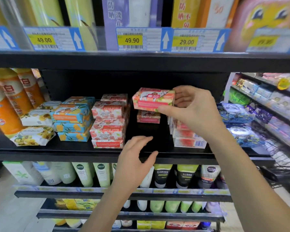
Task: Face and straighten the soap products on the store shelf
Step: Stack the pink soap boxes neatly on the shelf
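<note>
Soap facing at black store shelf (57, 153). Pink soap box (153, 99) raised clear of the shelf, pinched between thumb and curled fingers of right hand (191, 108), printed face toward the camera, slightly tilted. At six o'clock of it, second pink box (148, 116) lying flat at the back of a bare gap. Left hand (136, 154) at seven o'clock of the lifted box, fingers loosely spread, gripping nothing, over the shelf's front lip; contact with the lip not discernible. At nine o'clock, Goat Soap stack (108, 124) with lettering upside down; farther along, blue lemon-print boxes (72, 118), white floral packs (34, 128), orange bottles (7, 104). At four o'clock, red-and-white boxes (187, 139), partly hidden behind the right wrist. Yellow price tags (131, 40) at twelve o'clock on the shelf above; tubes (184, 174) on the shelf below, crossed by the left forearm.
</note>
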`<state>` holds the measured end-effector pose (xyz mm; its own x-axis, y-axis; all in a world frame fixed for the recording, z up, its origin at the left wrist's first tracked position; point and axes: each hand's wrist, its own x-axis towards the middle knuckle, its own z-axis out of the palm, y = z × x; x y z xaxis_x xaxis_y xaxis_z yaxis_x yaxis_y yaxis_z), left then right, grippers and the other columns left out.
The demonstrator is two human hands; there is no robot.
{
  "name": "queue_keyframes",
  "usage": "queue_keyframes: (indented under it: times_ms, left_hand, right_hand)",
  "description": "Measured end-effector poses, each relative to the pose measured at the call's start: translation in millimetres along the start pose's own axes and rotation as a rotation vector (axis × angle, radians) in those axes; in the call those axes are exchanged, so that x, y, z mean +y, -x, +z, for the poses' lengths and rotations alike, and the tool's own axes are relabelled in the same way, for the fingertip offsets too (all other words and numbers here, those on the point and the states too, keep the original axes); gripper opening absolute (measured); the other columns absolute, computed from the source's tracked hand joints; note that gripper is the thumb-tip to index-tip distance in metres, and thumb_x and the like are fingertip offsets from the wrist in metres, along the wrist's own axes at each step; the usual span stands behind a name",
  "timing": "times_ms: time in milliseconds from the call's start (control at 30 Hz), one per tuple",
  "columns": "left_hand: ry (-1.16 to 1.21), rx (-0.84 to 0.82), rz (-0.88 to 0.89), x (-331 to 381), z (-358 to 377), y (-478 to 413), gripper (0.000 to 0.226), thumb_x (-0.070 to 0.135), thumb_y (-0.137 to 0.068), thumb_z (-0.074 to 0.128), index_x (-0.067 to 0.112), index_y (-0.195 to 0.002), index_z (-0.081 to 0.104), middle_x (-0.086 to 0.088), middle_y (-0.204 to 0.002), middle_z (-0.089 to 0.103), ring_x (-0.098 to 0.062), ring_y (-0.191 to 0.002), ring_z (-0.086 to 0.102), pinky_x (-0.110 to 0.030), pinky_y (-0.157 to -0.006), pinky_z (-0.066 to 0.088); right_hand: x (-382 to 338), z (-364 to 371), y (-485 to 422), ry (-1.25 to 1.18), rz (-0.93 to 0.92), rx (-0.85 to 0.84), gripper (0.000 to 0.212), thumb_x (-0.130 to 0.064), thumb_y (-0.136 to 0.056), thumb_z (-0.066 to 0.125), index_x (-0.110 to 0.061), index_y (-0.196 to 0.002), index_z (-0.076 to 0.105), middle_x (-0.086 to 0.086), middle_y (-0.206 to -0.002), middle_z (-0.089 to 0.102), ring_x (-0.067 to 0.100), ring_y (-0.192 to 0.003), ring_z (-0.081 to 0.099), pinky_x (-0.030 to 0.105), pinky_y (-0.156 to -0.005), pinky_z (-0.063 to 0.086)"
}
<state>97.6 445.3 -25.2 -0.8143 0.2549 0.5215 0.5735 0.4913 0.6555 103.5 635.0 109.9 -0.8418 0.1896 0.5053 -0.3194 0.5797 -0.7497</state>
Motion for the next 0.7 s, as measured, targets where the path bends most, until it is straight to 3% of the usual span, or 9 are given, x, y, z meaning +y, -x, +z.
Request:
queue_keyframes:
  times_ms: [200, 467, 700]
  left_hand:
    - [0.133, -0.134, -0.076, 51, 20, -56, 0.070, 0.044, -0.088, 0.077, 0.028, -0.149, 0.047, 0.019, -0.132, 0.049, 0.004, -0.115, 0.047, -0.020, -0.102, 0.040]
    - [0.234, -0.115, -0.186, 65, 46, -79, 0.075, 0.049, -0.079, 0.083, 0.026, -0.144, 0.053, 0.013, -0.126, 0.062, -0.004, -0.115, 0.055, -0.027, -0.098, 0.045]
    - [0.256, -0.103, -0.216, 64, 49, -82, 0.075, 0.050, -0.076, 0.084, 0.030, -0.142, 0.054, 0.010, -0.116, 0.061, -0.003, -0.108, 0.054, -0.030, -0.093, 0.048]
  right_hand:
    - [25, -53, 6, 0.031, 0.080, 0.158, 0.073, -0.042, -0.063, 0.096, -0.012, -0.123, 0.069, -0.007, -0.100, 0.075, 0.005, -0.089, 0.071, 0.030, -0.086, 0.060]
    - [55, -78, 18, -0.033, 0.159, 0.254, 0.063, -0.042, -0.064, 0.094, -0.014, -0.116, 0.071, -0.008, -0.098, 0.076, 0.006, -0.089, 0.072, 0.030, -0.085, 0.060]
    - [72, -72, 22, -0.180, 0.234, 0.254, 0.062, -0.036, -0.067, 0.095, -0.014, -0.118, 0.068, -0.003, -0.101, 0.077, 0.015, -0.095, 0.074, 0.048, -0.087, 0.061]
